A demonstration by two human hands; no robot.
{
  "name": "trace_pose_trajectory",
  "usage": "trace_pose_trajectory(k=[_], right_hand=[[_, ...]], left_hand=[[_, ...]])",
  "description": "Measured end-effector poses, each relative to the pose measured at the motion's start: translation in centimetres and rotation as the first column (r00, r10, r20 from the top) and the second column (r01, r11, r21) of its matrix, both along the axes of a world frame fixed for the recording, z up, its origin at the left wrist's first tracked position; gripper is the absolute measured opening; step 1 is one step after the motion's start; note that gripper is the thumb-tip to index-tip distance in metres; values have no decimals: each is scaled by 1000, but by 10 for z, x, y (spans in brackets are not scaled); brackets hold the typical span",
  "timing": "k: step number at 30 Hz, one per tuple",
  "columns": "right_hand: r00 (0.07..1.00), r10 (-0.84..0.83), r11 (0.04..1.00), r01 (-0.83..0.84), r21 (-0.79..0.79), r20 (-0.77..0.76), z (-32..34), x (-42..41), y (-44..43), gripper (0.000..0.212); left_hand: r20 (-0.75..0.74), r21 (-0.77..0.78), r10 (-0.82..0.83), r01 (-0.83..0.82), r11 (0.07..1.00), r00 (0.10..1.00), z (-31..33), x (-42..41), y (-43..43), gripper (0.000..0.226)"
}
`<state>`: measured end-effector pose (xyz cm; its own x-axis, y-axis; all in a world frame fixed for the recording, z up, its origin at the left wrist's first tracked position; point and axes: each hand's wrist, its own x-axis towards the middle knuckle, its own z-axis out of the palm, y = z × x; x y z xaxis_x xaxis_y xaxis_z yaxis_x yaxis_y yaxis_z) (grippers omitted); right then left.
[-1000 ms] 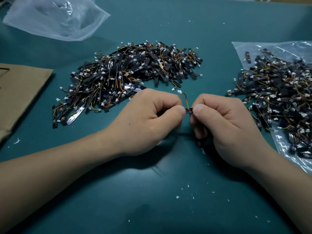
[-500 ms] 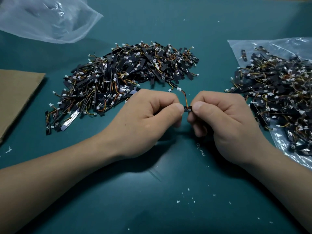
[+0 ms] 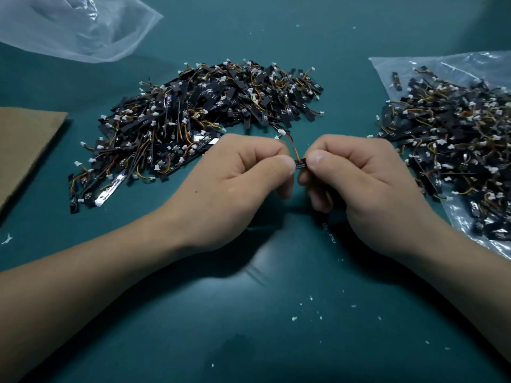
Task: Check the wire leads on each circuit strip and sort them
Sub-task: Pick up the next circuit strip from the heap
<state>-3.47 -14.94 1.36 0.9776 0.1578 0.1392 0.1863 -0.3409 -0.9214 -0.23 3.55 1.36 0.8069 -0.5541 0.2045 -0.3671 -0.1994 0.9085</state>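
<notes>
A small black circuit strip (image 3: 300,163) sits between my two hands, just above the green mat. My left hand (image 3: 235,178) pinches its left end between thumb and curled fingers, and my right hand (image 3: 359,178) pinches its right end the same way. Most of the strip is hidden by my fingers. Its red, orange and yellow wire leads (image 3: 292,146) arc up and back to a white connector (image 3: 282,132). A large heap of strips (image 3: 204,117) lies behind my left hand. A second heap of strips (image 3: 453,145) lies on a clear plastic bag (image 3: 475,64) at the right.
An empty clear plastic bag (image 3: 77,29) lies at the back left. A brown cardboard sheet (image 3: 22,145) sits at the left edge. Small white scraps (image 3: 309,308) dot the green mat (image 3: 249,313) in front of my forearms.
Both hands keep the same pinch on the strip. The whole scene has shifted slightly in the view as my head moved; the heaps have not been touched.
</notes>
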Motion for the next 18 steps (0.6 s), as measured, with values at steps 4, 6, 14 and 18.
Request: trace_pose_trajectory(k=[4,6,14,18], right_hand=[[985,109,992,-117,-54,-138,5,-2,-3,32],[990,104,992,-110,-57,-95,5,-5,-7,31],[999,49,996,-47,-69,23,-4,-5,-7,28],[992,124,981,-126,-147,-18,3,-2,-9,32]], left_hand=[[-54,-39,-77,75,996,996,0,1,3,37],[-59,-32,-122,120,992,991,1,2,3,33],[30,89,-19,16,996,999,0,6,-2,31],[15,63,-46,45,997,999,1,5,0,33]])
